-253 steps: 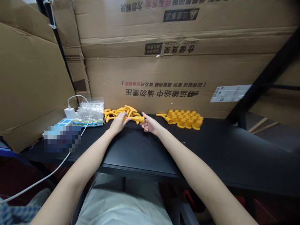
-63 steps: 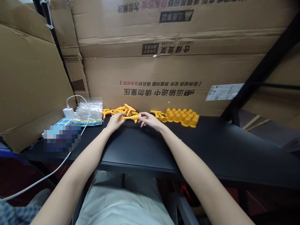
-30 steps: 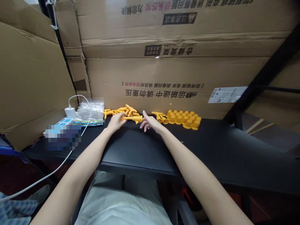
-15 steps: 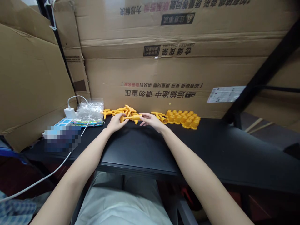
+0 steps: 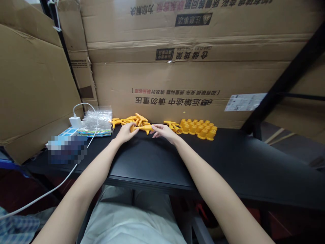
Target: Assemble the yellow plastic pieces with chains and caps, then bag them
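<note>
Head view: yellow piece was roughly level over the rear of the black desk, between both hands. Left hand had its grip closed round the left end, probably to steady it; right hand had its grip pinched on the right end, likely for fine control. Loose yellow handles lay behind, cup-shaped parts stood in tight rows rightward, presumably for easy reach. Piece looked slim, narrow-waisted, thicker toward the right; left end mostly hidden.
</note>
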{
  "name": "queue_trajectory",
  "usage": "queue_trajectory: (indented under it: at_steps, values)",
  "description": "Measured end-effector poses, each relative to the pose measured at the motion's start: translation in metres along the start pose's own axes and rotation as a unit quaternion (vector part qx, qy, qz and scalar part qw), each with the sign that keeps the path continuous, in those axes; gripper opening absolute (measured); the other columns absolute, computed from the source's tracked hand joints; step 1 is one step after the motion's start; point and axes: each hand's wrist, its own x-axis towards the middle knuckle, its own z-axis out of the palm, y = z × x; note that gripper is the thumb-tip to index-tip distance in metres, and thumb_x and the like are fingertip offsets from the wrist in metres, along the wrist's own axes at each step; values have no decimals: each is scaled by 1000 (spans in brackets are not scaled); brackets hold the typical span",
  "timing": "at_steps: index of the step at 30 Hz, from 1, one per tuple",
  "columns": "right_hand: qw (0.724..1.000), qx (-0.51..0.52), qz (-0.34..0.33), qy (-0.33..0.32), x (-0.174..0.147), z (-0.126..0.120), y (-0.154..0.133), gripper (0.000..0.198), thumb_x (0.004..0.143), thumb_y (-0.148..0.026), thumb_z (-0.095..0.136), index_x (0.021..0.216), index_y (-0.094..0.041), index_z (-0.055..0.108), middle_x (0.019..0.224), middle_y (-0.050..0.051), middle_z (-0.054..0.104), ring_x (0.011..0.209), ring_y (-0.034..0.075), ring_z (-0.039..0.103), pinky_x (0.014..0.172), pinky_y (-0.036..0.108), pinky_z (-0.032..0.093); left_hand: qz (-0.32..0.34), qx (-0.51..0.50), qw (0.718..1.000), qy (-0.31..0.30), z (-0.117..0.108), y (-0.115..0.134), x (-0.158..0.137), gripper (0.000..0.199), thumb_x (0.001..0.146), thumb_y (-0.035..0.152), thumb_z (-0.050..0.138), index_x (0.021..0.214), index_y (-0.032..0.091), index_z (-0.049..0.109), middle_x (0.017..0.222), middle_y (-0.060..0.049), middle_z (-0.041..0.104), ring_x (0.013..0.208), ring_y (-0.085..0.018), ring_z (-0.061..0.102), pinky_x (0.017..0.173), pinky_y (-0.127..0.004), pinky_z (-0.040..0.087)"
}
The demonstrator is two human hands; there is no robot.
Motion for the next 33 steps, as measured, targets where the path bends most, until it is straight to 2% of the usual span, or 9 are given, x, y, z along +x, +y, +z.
queue_trajectory:
  at_steps: [7,13,24,29,31,33]
  values:
    - [1000,-1,14,7,2,3,1,28,85,-40,61,90,-14,66,74,5,71,52,9,64,51,17,48,4,2,1000,-3,1,-2,0,28,83,36,56,103,17,61,104,-7,69,96,-20,63,87,-33,47]
    - [999,10,44,22,1,8,-1,39,86,-50,55,75,-13,60,62,5,68,45,10,60,47,18,46,9,3,1000,-7,3,-3,-1,28,84,37,55,104,18,61,105,-7,69,97,-20,63,89,-33,47]
    - [995,53,82,31,-2,14,-5,48,82,-60,53,78,-12,62,57,7,67,43,12,60,44,21,47,8,3,1000,-9,1,0,-1,28,84,37,55,104,19,61,105,-6,69,96,-20,63,88,-33,47]
    - [988,106,110,39,-3,18,-9,41,86,-51,54,81,-11,63,61,8,68,45,13,61,48,23,49,7,-3,1000,-17,2,-1,-2,30,84,37,55,107,18,60,106,-7,68,99,-20,63,91,-34,47]
    - [977,170,121,38,-2,18,-10,32,89,-42,53,82,-12,62,65,7,68,49,12,62,54,23,52,1,-11,1000,-23,3,-1,-2,38,84,38,55,116,17,57,114,-9,65,103,-21,61,93,-35,46]
    - [965,225,127,49,2,15,-9,26,90,-36,51,79,-14,60,67,7,68,54,12,63,60,24,53,-7,-23,999,-25,3,-1,-2,52,84,41,55,130,18,46,129,-12,56,110,-22,59,94,-36,46]
